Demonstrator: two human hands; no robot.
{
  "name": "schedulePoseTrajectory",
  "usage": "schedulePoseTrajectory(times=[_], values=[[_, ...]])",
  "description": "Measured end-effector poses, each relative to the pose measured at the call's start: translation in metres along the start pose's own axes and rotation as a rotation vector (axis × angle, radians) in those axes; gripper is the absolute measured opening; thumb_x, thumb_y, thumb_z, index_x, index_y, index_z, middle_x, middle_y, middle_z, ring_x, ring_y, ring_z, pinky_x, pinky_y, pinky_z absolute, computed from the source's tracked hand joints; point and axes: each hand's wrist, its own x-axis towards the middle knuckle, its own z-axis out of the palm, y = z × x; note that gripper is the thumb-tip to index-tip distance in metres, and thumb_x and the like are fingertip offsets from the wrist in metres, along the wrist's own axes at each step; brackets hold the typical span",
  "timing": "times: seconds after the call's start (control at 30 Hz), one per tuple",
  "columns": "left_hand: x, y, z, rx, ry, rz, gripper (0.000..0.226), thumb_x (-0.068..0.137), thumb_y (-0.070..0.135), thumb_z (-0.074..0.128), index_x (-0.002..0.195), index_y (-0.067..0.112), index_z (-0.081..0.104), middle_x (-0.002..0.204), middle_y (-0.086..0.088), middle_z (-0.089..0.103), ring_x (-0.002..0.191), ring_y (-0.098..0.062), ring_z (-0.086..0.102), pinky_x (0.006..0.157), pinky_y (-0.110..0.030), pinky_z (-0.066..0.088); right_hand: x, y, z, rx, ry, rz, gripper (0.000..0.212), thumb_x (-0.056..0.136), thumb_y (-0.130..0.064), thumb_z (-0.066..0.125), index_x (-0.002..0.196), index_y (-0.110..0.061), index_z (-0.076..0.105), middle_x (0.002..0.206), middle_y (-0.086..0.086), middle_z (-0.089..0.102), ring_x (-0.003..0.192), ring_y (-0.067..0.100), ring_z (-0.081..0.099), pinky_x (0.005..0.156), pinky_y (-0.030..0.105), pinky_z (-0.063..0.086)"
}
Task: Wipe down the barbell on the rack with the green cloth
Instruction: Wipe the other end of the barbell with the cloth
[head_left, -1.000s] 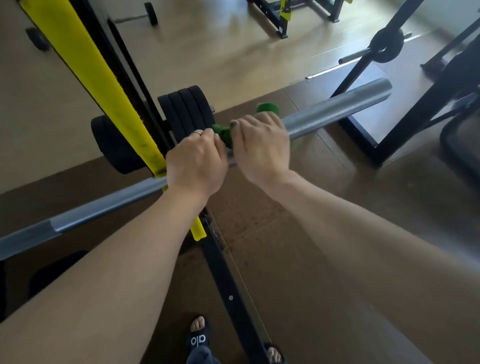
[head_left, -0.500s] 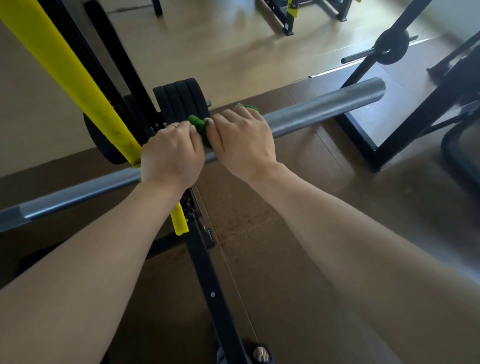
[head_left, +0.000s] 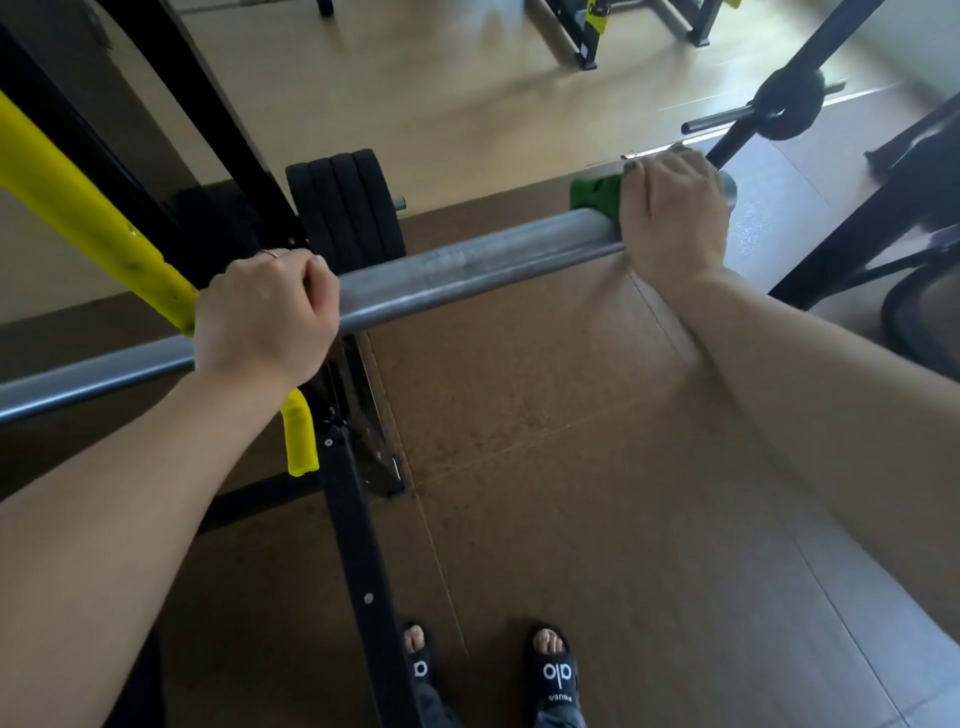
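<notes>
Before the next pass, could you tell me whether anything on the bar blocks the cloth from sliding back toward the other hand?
Nothing visible: the barbell lies bare between the green cloth and the left hand.

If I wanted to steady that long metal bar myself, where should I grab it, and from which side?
Probably the bare thick stretch of the barbell, between the left hand and the right hand pressing the green cloth. Come from above, fingers curling over the top: the bar lies roughly level on the rack, it is round, and that stretch has nothing on it.
</notes>
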Motion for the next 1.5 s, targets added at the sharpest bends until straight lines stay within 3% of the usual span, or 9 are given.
schedulePoseTrajectory(times=[0.2,0.4,0.6,0.8,0.93,1.1,1.27,1.37,1.5], values=[[-0.003,0.003,0.001,0.021,0.046,-0.003,0.043,0.104,0.024,0.039,0.075,0.004,0.065,0.065,-0.013,0.059,0.057,-0.027,0.052,0.051,-0.029,0.033,-0.022,-0.047,0.016,-0.023,0.116,0.090,0.048,0.104,-0.035,0.032,0.081,-0.012,0.067,0.087,0.004,0.071,0.091,0.027,0.060,0.103,0.048,0.042],[-0.003,0.002,0.001,0.032,0.030,0.019,0.043,0.104,0.025,0.037,0.078,0.004,0.065,0.066,-0.011,0.060,0.057,-0.027,0.053,0.050,-0.029,0.035,-0.061,-0.145,0.022,0.030,0.061,-0.174,0.044,0.103,-0.032,0.036,0.074,-0.019,0.066,0.079,-0.003,0.070,0.081,0.023,0.060,0.089,0.041,0.041],[-0.001,0.006,-0.002,0.059,0.013,-0.017,0.036,0.101,0.021,0.044,0.083,0.003,0.069,0.073,-0.017,0.065,0.063,-0.038,0.060,0.052,-0.032,0.037,-0.036,-0.102,0.011,-0.042,-0.114,-0.484,0.042,0.105,-0.038,0.030,0.088,-0.020,0.064,0.086,-0.003,0.068,0.077,0.021,0.057,0.074,0.035,0.042],[-0.002,0.003,-0.002,0.044,0.017,-0.008,0.035,0.101,0.021,0.044,0.086,0.004,0.071,0.079,-0.017,0.069,0.068,-0.040,0.064,0.053,-0.038,0.047,0.007,0.019,-0.011,-0.026,-0.078,-0.148,0.044,0.103,-0.034,0.028,0.083,-0.011,0.059,0.091,0.011,0.068,0.092,0.031,0.058,0.082,0.041,0.043],[-0.002,0.001,0.000,0.016,0.038,0.017,0.046,0.098,0.029,0.034,0.085,0.003,0.071,0.077,-0.016,0.069,0.066,-0.039,0.064,0.051,-0.035,0.044,0.020,0.036,-0.012,0.036,-0.082,0.052,0.037,0.105,-0.033,0.031,0.077,-0.015,0.048,0.084,0.003,0.055,0.101,0.033,0.054,0.080,0.041,0.042],[-0.004,0.001,-0.001,-0.013,0.055,0.030,0.045,0.099,0.025,0.034,0.085,0.003,0.071,0.077,-0.016,0.070,0.064,-0.036,0.064,0.052,-0.029,0.036,0.026,0.032,-0.008,0.038,-0.111,0.221,0.040,0.104,-0.033,0.028,0.083,-0.012,0.055,0.091,0.006,0.059,0.112,0.032,0.051,0.077,0.038,0.040],[-0.004,0.000,0.000,-0.022,0.046,-0.002,0.047,0.101,0.025,0.031,0.086,0.005,0.071,0.077,-0.013,0.069,0.065,-0.034,0.065,0.050,-0.034,0.045,0.008,-0.004,0.004,-0.105,0.009,0.203,0.058,0.104,-0.035,0.021,0.092,-0.006,0.070,0.099,0.010,0.072,0.109,0.034,0.056,0.112,0.048,0.031],[-0.004,0.001,0.000,-0.024,0.052,-0.010,0.048,0.101,0.024,0.029,0.085,0.005,0.071,0.077,-0.012,0.070,0.066,-0.033,0.065,0.050,-0.037,0.049,-0.007,-0.041,0.009,-0.120,0.012,0.117,0.059,0.104,-0.036,0.019,0.085,-0.011,0.068,0.090,0.008,0.072,0.092,0.028,0.059,0.108,0.045,0.037],[-0.005,0.003,0.000,-0.024,0.054,-0.001,0.048,0.102,0.024,0.029,0.084,0.005,0.069,0.074,-0.012,0.067,0.063,-0.030,0.063,0.050,-0.029,0.038,-0.040,-0.121,0.015,-0.068,-0.076,-0.060,0.053,0.106,-0.038,0.022,0.070,-0.021,0.055,0.073,-0.006,0.062,0.072,0.021,0.052,0.094,0.040,0.044]])
